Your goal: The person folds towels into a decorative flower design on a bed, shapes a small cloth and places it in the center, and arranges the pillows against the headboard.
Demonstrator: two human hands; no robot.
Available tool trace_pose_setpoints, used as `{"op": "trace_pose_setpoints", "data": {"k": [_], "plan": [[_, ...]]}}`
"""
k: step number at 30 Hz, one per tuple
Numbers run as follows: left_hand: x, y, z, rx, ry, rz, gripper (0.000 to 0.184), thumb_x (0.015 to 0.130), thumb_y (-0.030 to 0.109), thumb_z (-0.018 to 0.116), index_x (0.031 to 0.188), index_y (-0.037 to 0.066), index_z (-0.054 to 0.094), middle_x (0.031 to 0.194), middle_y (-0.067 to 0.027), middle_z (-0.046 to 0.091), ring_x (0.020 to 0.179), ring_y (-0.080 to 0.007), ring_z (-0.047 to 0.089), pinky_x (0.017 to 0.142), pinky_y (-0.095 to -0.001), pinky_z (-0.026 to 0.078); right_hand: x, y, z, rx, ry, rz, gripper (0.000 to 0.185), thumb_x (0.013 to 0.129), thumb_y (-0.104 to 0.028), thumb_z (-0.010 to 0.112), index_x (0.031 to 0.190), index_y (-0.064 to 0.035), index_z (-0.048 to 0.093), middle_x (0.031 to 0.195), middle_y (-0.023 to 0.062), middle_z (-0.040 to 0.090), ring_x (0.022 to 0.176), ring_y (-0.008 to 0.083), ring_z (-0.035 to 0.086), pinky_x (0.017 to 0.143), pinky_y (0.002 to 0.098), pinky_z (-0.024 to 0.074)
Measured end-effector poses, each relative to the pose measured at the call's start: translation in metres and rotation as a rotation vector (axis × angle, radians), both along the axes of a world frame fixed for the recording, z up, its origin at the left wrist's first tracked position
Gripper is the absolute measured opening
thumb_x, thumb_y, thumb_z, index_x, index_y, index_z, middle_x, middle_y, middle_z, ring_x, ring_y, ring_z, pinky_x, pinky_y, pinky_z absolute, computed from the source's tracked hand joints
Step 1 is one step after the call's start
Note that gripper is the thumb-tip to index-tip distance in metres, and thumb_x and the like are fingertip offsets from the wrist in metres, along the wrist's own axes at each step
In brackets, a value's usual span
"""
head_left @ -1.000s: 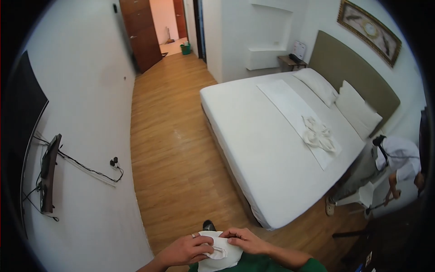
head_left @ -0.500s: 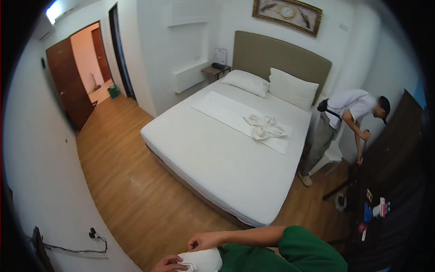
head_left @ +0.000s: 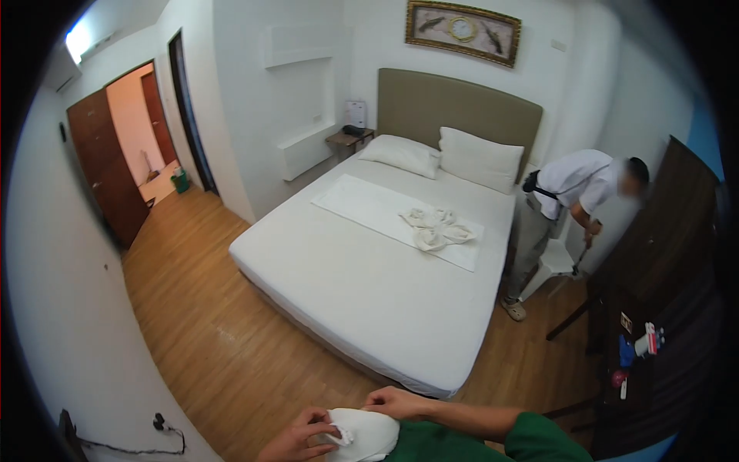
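Observation:
A bundled white cloth (head_left: 369, 433) is at the bottom centre, close to my body in front of a green sleeve. My left hand (head_left: 308, 435) is closed on its left side, fingertips pinching a crumpled fold. At its top edge, my right hand (head_left: 391, 402) grips the cloth between thumb and fingers. Beyond my hands stands a bed (head_left: 339, 285) with a white sheet. A folded white towel shape (head_left: 437, 229) lies on a white runner (head_left: 346, 202) across it. Two pillows (head_left: 481, 158) rest by the headboard.
At the right, another person (head_left: 573, 181) bends over, holding a stick-like handle near a white chair (head_left: 550, 266). A dark table (head_left: 612, 369) with small items stands at the lower right. Wood floor (head_left: 200, 308) runs left of the bed toward an open door (head_left: 112, 165).
The view has swung right and up from the wall with the screen. Both hands stay at the white cloth; my left fingers now pinch a raised fold. The other person's arms have shifted.

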State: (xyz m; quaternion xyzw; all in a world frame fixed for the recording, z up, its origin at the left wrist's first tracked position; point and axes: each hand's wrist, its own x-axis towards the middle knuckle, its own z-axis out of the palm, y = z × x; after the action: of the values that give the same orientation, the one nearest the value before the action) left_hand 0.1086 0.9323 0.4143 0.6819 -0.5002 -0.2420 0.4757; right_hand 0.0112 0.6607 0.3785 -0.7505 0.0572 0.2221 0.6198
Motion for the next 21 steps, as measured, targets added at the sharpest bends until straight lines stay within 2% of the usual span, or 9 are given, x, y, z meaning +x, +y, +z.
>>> {"op": "trace_pose_setpoints", "data": {"k": [3,6,8,10,14,16,17,19,21], "plan": [[0.018,-0.006,-0.01,-0.012,0.118,-0.272,0.043,0.079,0.004,0.075,0.118,0.006,0.059,0.117,-0.0107,0.051,0.115,-0.0235,0.051,0.095,-0.0337,0.045,-0.02,-0.016,-0.015,0.099,-0.019,-0.002,0.023,0.095,-0.024,0.064,0.095,-0.0009,0.068,0.086,-0.0005,0.067,0.08,0.0069,0.056,0.075,0.0254,0.0475],[0.023,-0.027,-0.02,-0.009,0.075,-0.374,0.039,0.08,0.001,0.071,0.117,0.006,0.06,0.119,-0.0097,0.05,0.113,-0.0216,0.052,0.096,-0.0339,0.045,-0.042,-0.026,-0.029,0.288,0.098,-0.02,0.021,0.095,-0.023,0.064,0.097,-0.0025,0.069,0.087,-0.0023,0.067,0.083,0.0053,0.056,0.078,0.0239,0.0466],[0.018,-0.043,-0.015,0.026,0.172,-0.368,0.037,0.078,0.001,0.072,0.113,0.008,0.063,0.112,-0.0075,0.055,0.106,-0.023,0.055,0.093,-0.0356,0.045,-0.054,-0.029,-0.039,0.312,0.169,-0.051,0.021,0.095,-0.023,0.064,0.097,-0.003,0.069,0.088,-0.003,0.066,0.083,0.0044,0.055,0.078,0.0235,0.0465],[0.019,-0.06,-0.01,0.239,0.101,-0.481,0.021,0.08,0.009,0.072,0.098,0.005,0.061,0.096,-0.0089,0.046,0.089,-0.0227,0.048,0.075,-0.0339,0.041,-0.062,-0.036,-0.053,0.324,0.16,-0.023,0.022,0.096,-0.023,0.064,0.099,-0.0009,0.067,0.089,-0.0048,0.064,0.082,0.0038,0.055,0.076,0.0219,0.0464],[0.011,-0.086,-0.012,0.073,0.073,-0.593,0.024,0.08,0.007,0.072,0.099,0.005,0.058,0.092,-0.0093,0.045,0.082,-0.0233,0.047,0.069,-0.0359,0.04,-0.074,-0.05,-0.044,0.331,0.198,-0.064,0.023,0.095,-0.023,0.064,0.103,-0.0011,0.067,0.091,-0.0048,0.064,0.083,0.0035,0.055,0.075,0.022,0.047],[-0.004,-0.093,0.001,0.354,0.641,-0.259,0.022,0.081,0.006,0.071,0.1,0.005,0.06,0.097,-0.0096,0.05,0.088,-0.0244,0.052,0.072,-0.0377,0.044,-0.08,-0.061,-0.039,0.464,0.259,0.02,0.025,0.095,-0.022,0.064,0.108,-0.0008,0.065,0.093,-0.0044,0.064,0.084,0.0033,0.056,0.074,0.0217,0.0474],[-0.009,-0.103,0.004,0.353,0.621,-0.3,0.022,0.081,0.006,0.071,0.1,0.005,0.06,0.097,-0.0096,0.05,0.088,-0.0244,0.052,0.072,-0.0377,0.044,-0.084,-0.071,-0.036,0.454,0.239,-0.018,0.025,0.095,-0.022,0.064,0.108,-0.0008,0.065,0.093,-0.0044,0.064,0.084,0.0033,0.056,0.074,0.0217,0.0474],[-0.025,-0.118,0.005,0.12,0.247,-0.44,0.019,0.084,0.006,0.069,0.102,0.006,0.063,0.106,-0.0097,0.055,0.096,-0.0247,0.055,0.077,-0.0378,0.047,-0.095,-0.087,-0.039,0.592,0.265,0.121,0.025,0.095,-0.019,0.064,0.11,0.0001,0.063,0.093,-0.0037,0.064,0.084,0.0032,0.056,0.073,0.0207,0.0473],[-0.033,-0.146,0.011,0.136,0.153,-0.453,0.019,0.084,0.006,0.069,0.103,0.006,0.063,0.109,-0.0107,0.056,0.099,-0.0263,0.057,0.078,-0.0381,0.048,-0.103,-0.112,-0.042,0.633,0.244,0.166,0.024,0.094,-0.018,0.064,0.11,0.0006,0.062,0.093,-0.0035,0.064,0.084,0.0034,0.057,0.073,0.0205,0.0477]]}}
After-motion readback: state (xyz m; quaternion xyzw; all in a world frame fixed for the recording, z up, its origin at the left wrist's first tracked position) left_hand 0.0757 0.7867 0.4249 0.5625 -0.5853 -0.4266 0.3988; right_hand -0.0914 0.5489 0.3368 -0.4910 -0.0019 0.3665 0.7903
